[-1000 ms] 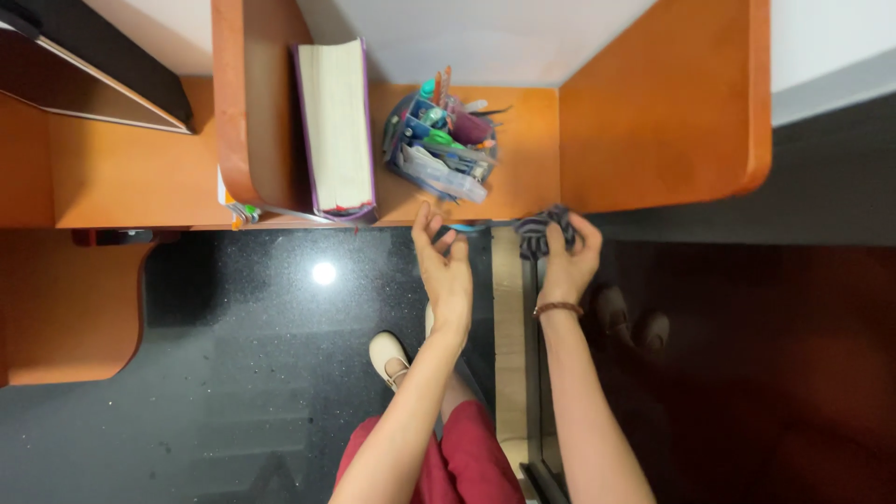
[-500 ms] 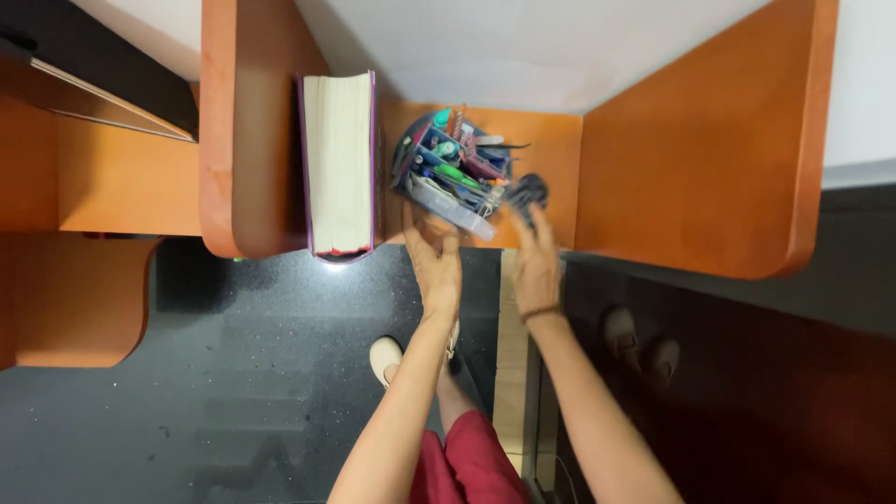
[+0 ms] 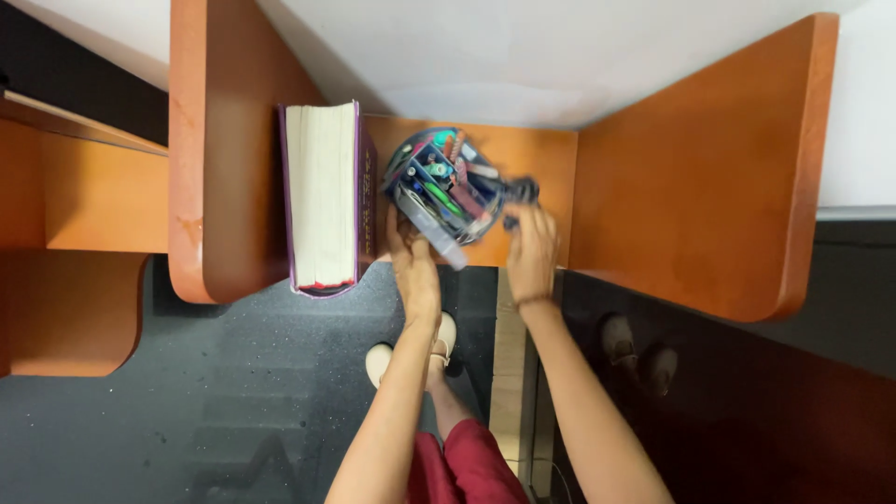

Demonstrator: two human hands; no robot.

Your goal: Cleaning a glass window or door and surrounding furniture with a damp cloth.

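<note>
A round pen holder (image 3: 439, 182) crammed with several pens and markers stands on an orange wooden shelf (image 3: 546, 149). My left hand (image 3: 411, 259) grips its near left side. My right hand (image 3: 532, 250) holds a dark striped bundle of strap (image 3: 523, 191) at the holder's right side, touching it. To the left of the holder, a thick book with a purple cover (image 3: 322, 191) stands upright with its page edges facing me.
Orange side panels rise at the left (image 3: 210, 149) and right (image 3: 691, 177) of the shelf. A white wall lies behind. Below are a dark speckled floor (image 3: 233, 392), my red trousers and a light shoe (image 3: 381, 359). A pair of dark shoes (image 3: 635, 345) sits at the right.
Both hands moved up from the shelf's front edge to the pen holder. The right hand carried the dark bundle to the holder's right side. The left hand let go of the strap's end and took the holder.
</note>
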